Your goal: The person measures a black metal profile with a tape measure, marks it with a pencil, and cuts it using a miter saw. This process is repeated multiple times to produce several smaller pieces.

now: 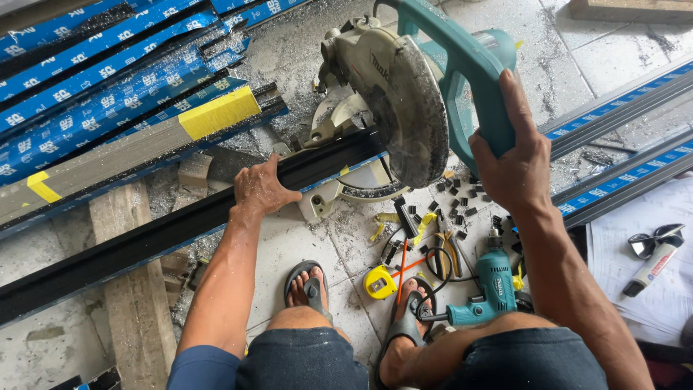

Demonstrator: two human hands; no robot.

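A teal mitre saw [404, 94] stands on the tiled floor with its round blade guard lowered over a long black metal profile [144, 242]. My right hand [512, 155] grips the saw's teal handle from the right. Spread over the black profile just left of the blade, my left hand [261, 189] presses it against the saw's base. The profile runs from the lower left up under the blade.
Blue-wrapped profiles [94, 79] lie stacked at upper left, more [621, 159] at right. By my sandalled feet lie a teal drill [491, 289], a yellow tape measure [380, 283], pliers and small black pieces. Papers, a marker [650, 269] and sunglasses sit at right. Wooden planks [137, 303] lie under the profile.
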